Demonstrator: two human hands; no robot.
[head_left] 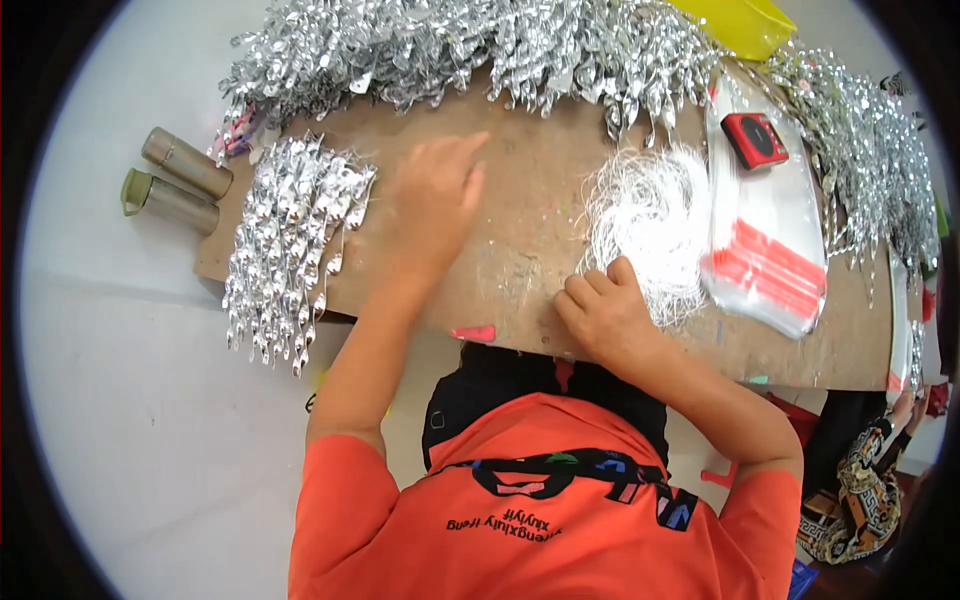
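My left hand [440, 190], smeared by motion, is over the brown tabletop [520, 220] with its fingers stretched out and its thumb apart; I see nothing in it. To its left, a bunch of silver twisted foil strips [290, 235] lies at the table's left side, its ends hanging over the near edge. My right hand [612, 318] rests near the front edge with its fingers curled in; whatever they may hold is hidden. Just beyond and right of it spreads a loose heap of thin white string [650, 220].
More silver foil strips [440, 50] pile along the far side and the right end [870, 150]. Clear plastic bags [765, 200] with red bands carry a red-and-black device [755, 140]. A yellow container [740, 25], two bottles [185, 165] and a red scrap [474, 332] are around. Another person's arm [870, 470] shows at right.
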